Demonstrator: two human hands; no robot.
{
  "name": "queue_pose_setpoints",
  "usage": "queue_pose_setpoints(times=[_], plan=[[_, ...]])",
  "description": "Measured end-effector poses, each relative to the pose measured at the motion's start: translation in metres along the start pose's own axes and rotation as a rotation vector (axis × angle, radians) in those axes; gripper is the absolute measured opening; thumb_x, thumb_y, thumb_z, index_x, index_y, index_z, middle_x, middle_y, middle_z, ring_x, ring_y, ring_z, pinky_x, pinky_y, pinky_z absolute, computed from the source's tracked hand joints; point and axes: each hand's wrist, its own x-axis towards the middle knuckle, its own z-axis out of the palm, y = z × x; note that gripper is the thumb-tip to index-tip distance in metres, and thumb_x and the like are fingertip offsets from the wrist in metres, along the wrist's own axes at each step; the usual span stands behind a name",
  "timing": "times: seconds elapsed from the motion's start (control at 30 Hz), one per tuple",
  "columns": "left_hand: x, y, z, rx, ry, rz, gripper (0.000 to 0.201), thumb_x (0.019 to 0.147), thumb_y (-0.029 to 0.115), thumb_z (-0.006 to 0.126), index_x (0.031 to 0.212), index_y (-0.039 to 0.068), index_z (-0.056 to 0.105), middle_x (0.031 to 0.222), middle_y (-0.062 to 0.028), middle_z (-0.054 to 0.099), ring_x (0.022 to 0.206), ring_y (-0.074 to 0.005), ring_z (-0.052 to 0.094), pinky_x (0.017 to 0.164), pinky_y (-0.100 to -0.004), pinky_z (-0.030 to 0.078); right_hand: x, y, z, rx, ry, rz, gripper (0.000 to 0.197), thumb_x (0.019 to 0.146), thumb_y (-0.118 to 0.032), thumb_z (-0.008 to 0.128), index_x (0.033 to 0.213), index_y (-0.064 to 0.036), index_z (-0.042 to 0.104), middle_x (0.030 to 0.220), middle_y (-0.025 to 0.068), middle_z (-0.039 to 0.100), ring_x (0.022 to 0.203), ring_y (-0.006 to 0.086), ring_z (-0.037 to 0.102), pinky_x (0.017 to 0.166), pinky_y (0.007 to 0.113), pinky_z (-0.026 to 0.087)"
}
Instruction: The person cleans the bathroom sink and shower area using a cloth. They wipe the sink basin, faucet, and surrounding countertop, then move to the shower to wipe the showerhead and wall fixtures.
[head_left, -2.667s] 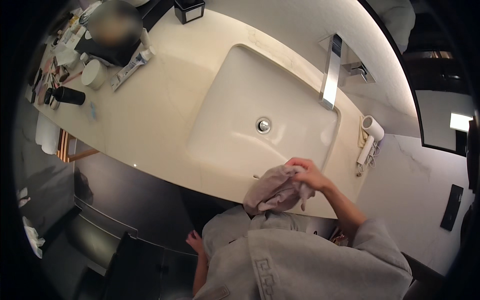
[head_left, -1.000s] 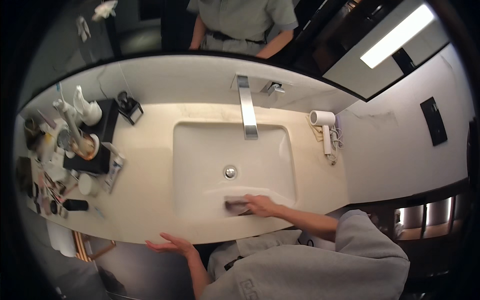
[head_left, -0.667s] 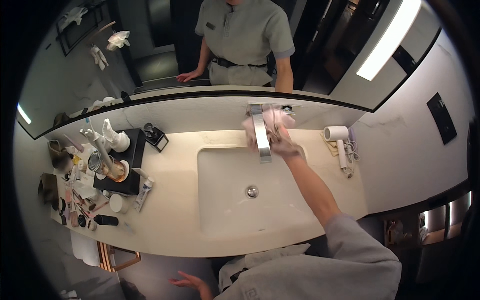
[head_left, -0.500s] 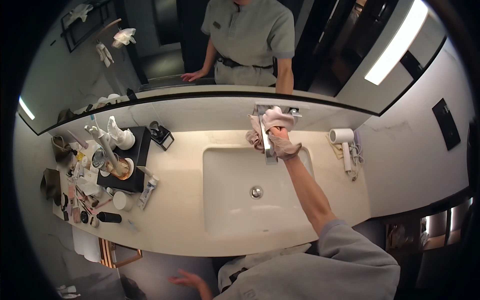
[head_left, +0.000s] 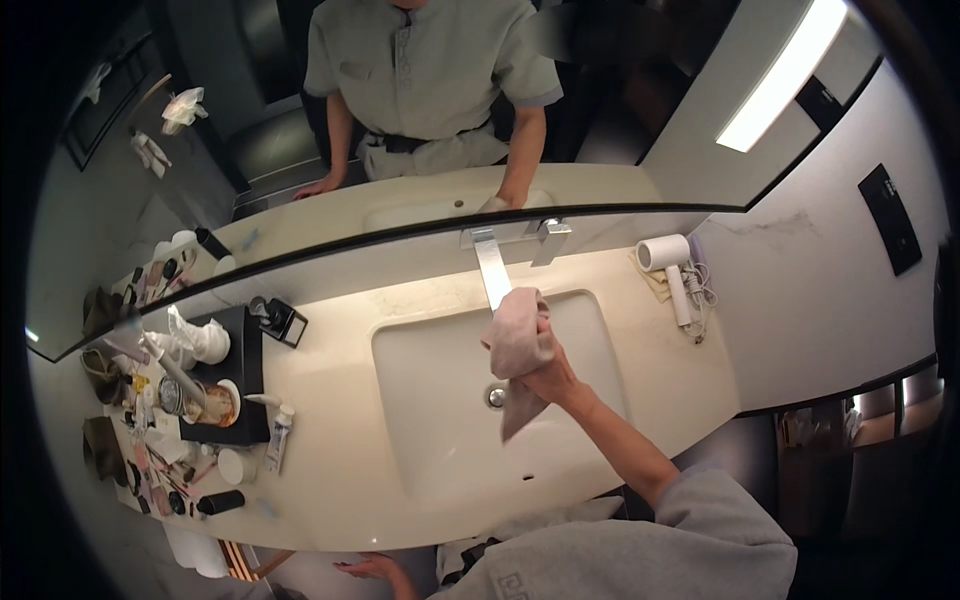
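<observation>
A pinkish-beige cloth (head_left: 518,330) is gripped in my right hand (head_left: 552,376), whose fingers close around it. The cloth covers the front end of the chrome faucet spout (head_left: 490,264), and one corner hangs down over the white sink basin (head_left: 430,430). Beside the spout, a chrome handle (head_left: 553,240) juts from the wall. My left hand (head_left: 370,567) is low in the view, just off the counter's front edge, fingers stretched out and holding nothing. Below the cloth, the round drain (head_left: 496,397) is partly visible.
At left, a black box (head_left: 222,425) carries tissues and a glass jar, with several cosmetics around it. A black square bottle (head_left: 280,320) stands behind. On the right lies a white hair dryer (head_left: 664,252) with its cord. A wide mirror (head_left: 420,200) spans the back.
My right hand and the cloth have moved from the back of the faucet toward me, to the spout's front end. The chrome handle is now uncovered. The view has shifted and tilted.
</observation>
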Motion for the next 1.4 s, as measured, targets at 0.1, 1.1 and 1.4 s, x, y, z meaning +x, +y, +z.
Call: queue_pose_setpoints(times=[0.1, 1.1, 1.4], plan=[[0.003, -0.016, 0.002, 0.124, -0.017, 0.02, 0.079, 0.094, 0.048, 0.052, 0.151, 0.013, 0.012, 0.143, -0.0271, 0.036, 0.128, -0.0456, 0.038, 0.103, -0.0544, 0.034, -0.002, 0.026, -0.004, 0.299, -0.095, 0.341, 0.048, 0.066, -0.003, 0.082, 0.102, -0.0072, 0.052, 0.098, 0.0093, 0.063, 0.094, 0.0281, 0.063, 0.081, 0.035, 0.051], [-0.039, -0.033, -0.11, -0.519, 0.008, -0.323, 0.073, 0.09, 0.014, 0.06, 0.149, 0.006, 0.017, 0.147, -0.0232, 0.021, 0.107, -0.0331, 0.054, 0.084, -0.0384, 0.051, -0.017, 0.056, -0.039, 0.698, 0.531, 0.317, 0.043, 0.095, -0.024, 0.052, 0.133, -0.0024, 0.048, 0.126, 0.0112, 0.056, 0.114, 0.0268, 0.056, 0.098, 0.038, 0.047], [0.055, -0.197, -0.154, -0.855, -0.42, -0.548, 0.047, 0.094, 0.014, 0.057, 0.137, 0.004, 0.04, 0.122, -0.0152, 0.056, 0.102, -0.0179, 0.059, 0.087, -0.032, 0.051, -0.186, -0.123, 0.191, 0.56, -1.055, 0.441, 0.052, 0.102, -0.045, 0.033, 0.129, -0.0028, 0.049, 0.127, 0.0107, 0.051, 0.115, 0.0218, 0.048, 0.105, 0.038, 0.035]])
